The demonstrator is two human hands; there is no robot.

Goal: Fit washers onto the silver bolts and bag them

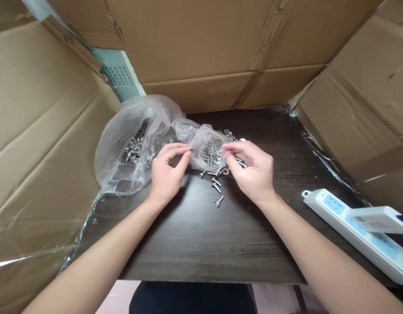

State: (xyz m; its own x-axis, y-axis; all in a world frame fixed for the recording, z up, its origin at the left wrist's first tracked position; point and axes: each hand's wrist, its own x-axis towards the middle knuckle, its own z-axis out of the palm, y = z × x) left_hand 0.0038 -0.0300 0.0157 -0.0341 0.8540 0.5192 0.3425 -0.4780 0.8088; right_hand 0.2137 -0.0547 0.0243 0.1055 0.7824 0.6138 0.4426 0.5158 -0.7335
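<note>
My left hand [168, 170] is closed in a pinch at the left side of a small clear plastic bag [196, 160]. A small, flat, shiny metal piece [190, 149], perhaps a washer, shows between its thumb and forefinger. At the bag's right side, my right hand [253, 170] also has its fingertips pinched together, and what they hold is hidden. Many metal bolts show in and through the small bag. Loose bolts [216, 187] lie in front of it on the dark table [201, 235], and several washers [226, 131] lie behind it.
A larger clear plastic bag [106, 148] holding short metal fasteners [134, 148] stands left of my left hand. Cardboard walls [201, 43] enclose the table at the back and both sides. A white power strip [339, 224] with a plugged-in white adapter [378, 219] lies at the right.
</note>
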